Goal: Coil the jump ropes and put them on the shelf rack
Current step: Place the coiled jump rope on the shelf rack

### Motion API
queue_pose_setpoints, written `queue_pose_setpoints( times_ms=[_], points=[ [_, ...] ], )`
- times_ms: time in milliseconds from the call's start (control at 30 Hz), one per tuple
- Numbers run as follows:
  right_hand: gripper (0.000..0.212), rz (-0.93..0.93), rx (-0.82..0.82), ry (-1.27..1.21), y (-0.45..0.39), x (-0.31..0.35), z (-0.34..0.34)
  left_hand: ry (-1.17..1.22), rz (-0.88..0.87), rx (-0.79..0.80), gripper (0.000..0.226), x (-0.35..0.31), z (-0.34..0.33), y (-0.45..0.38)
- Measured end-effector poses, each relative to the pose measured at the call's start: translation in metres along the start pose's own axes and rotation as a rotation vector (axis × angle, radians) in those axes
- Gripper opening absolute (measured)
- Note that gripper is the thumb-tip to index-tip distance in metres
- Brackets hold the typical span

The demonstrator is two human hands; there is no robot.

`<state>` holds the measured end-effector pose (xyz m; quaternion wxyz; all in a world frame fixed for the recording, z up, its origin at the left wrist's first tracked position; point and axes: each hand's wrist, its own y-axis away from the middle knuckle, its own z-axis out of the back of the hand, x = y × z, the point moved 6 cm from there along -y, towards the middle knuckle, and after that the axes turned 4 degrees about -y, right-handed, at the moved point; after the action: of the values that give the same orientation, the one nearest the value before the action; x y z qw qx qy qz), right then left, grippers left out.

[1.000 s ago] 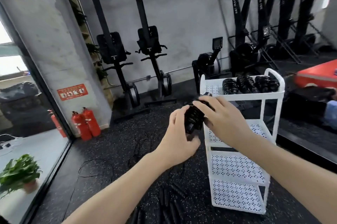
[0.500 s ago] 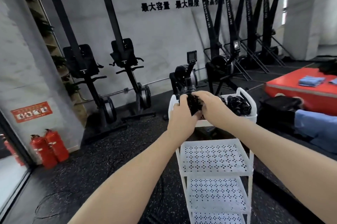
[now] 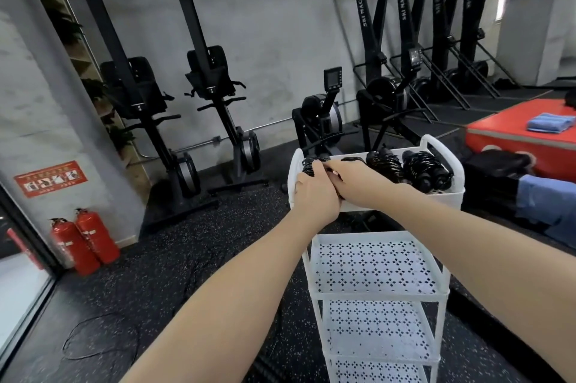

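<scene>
A coiled black jump rope is gripped by the left hand and the right hand, fingers curled round it, at the left end of the top tray of the white perforated plastic shelf rack. Two more coiled black ropes are seen lying at its right end.

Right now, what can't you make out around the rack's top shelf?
- Head view: most of the coiled rope being set down, covered by the left hand and right hand.
- Whether that rope rests on the shelf: hidden by the hands and the rack wall.
- The fingers' grip: they overlap.
- The rack's bottom tier: cut off by the lower edge.
</scene>
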<state>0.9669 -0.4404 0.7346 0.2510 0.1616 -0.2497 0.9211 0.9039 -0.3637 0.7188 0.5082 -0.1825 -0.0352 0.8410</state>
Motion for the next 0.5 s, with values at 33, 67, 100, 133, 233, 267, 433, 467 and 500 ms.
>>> queue_pose_setpoints(
  times_ms=[33,67,100,133,233,267,433,467,500],
  points=[
    [0.032,0.0,0.004,0.046,0.0,-0.001,-0.004,0.007,-0.002,0.015,0.065,0.002,-0.002,-0.001],
    [0.032,0.0,-0.004,0.082,-0.001,-0.003,-0.007,0.005,-0.009,0.035,0.065,0.004,-0.005,-0.002],
    [0.03,-0.005,-0.015,0.101,-0.001,-0.005,-0.009,-0.002,-0.019,0.055,0.065,0.005,-0.007,-0.004],
    [0.029,-0.005,-0.025,0.105,-0.001,-0.006,-0.011,-0.013,-0.024,0.077,0.065,0.005,-0.008,-0.004],
    [0.027,-0.025,-0.061,0.138,0.002,-0.002,-0.009,-0.027,-0.055,0.1,0.063,0.005,-0.006,-0.002],
    [0.026,-0.027,-0.099,0.169,0.004,0.001,-0.006,-0.016,-0.09,0.073,0.062,0.005,-0.004,0.0],
    [0.018,0.071,-0.3,0.194,0.035,0.057,0.006,0.175,-0.321,-0.174,0.06,0.023,0.03,0.051],
    [0.019,0.101,-0.31,0.183,0.043,0.075,0.002,0.189,-0.333,-0.249,0.06,0.036,0.039,0.066],
    [0.021,0.125,-0.308,0.185,0.049,0.093,-0.004,0.179,-0.339,-0.333,0.057,0.051,0.05,0.082]
  ],
)
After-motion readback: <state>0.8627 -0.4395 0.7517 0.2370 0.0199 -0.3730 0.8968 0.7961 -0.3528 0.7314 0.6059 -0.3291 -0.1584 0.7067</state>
